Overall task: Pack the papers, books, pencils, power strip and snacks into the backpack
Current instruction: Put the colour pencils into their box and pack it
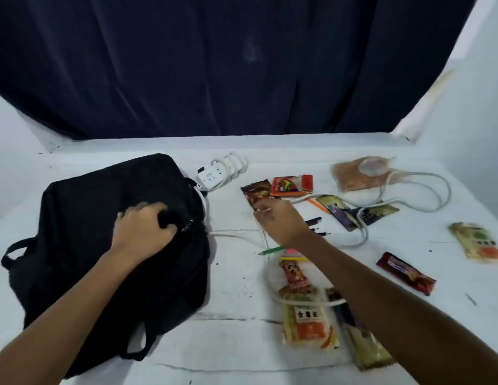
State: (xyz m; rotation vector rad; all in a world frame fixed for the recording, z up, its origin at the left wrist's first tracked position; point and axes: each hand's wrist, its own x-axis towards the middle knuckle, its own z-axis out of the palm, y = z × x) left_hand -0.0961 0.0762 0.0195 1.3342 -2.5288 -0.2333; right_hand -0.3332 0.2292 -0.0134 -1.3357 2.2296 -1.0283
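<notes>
A black backpack (83, 207) lies flat on the left of the white table. My left hand (143, 229) is shut on its fabric near the zipper at its right edge. My right hand (281, 220) reaches over the table's middle with its fingers spread. Its fingertips are at the lower end of a brown snack packet (256, 191). Dark pencils (316, 222) lie just right of that hand and a green pencil (272, 250) just below it. A white power strip (211, 177) with a coiled cable (233, 165) sits behind the backpack's right corner.
Several snack packets are scattered on the right: a red one (292, 184), an orange bag (361, 173), a dark red bar (406, 273), an orange-yellow one (309, 323). A white cable (425, 195) loops among them. A dark curtain hangs behind the table.
</notes>
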